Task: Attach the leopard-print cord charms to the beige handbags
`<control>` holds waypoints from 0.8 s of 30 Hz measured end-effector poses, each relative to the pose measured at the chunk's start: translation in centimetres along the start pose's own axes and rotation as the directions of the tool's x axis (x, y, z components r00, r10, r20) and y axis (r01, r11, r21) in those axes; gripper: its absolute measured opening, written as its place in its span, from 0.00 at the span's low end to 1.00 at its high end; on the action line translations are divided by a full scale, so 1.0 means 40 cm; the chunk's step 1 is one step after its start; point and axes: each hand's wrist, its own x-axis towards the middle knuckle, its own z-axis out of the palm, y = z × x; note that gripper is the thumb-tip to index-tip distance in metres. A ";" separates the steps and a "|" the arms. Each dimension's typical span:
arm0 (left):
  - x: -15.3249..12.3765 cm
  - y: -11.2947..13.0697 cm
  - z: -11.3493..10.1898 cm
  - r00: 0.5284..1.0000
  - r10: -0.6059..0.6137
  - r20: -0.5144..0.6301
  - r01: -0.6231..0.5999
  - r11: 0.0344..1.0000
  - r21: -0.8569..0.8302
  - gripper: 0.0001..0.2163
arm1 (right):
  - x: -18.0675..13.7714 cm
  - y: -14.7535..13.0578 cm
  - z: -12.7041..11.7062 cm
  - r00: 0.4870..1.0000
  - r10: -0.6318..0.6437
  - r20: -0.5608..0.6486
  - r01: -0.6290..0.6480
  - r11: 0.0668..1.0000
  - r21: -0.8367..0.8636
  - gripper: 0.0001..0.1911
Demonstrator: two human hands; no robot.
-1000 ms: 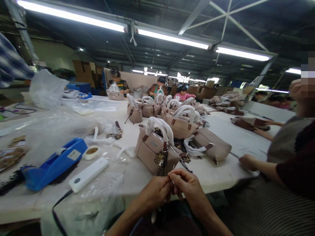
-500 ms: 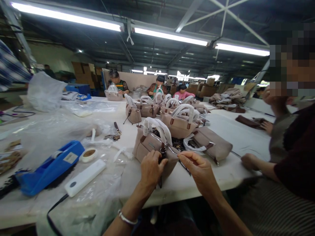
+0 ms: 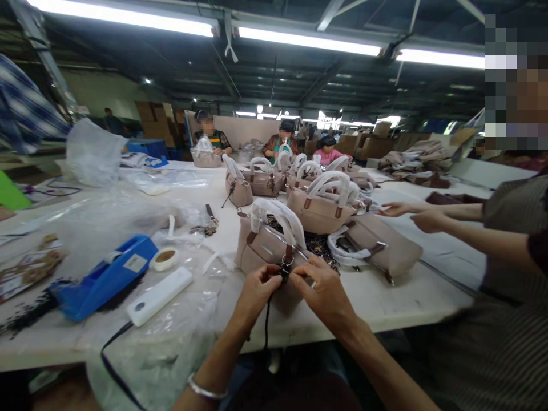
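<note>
A beige handbag (image 3: pixel 263 248) with white-wrapped handles stands at the near edge of the white table (image 3: pixel 411 297). My left hand (image 3: pixel 256 294) and my right hand (image 3: pixel 323 292) meet at its front, fingers pinched around the metal ring and clasp (image 3: pixel 286 265) below the handle. A dark strap (image 3: pixel 267 319) hangs down from between my hands. What exactly each hand pinches is too small to name.
More beige handbags (image 3: pixel 321 208) stand behind it, one lying flat (image 3: pixel 381 248). A blue tape dispenser (image 3: pixel 107 277), a tape roll (image 3: pixel 164 258) and a white power bank (image 3: pixel 159 295) lie left on plastic sheeting. A co-worker's arms (image 3: pixel 432 217) reach in from the right.
Both my hands rose from below the table edge to the front of the handbag and closed together at its ring. The co-worker's arms stretched out over the table.
</note>
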 end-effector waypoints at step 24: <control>-0.012 0.008 0.020 0.978 0.190 -0.083 -0.170 0.964 0.205 0.05 | 0.047 0.014 0.026 0.989 -0.009 0.148 0.071 0.904 -0.421 0.08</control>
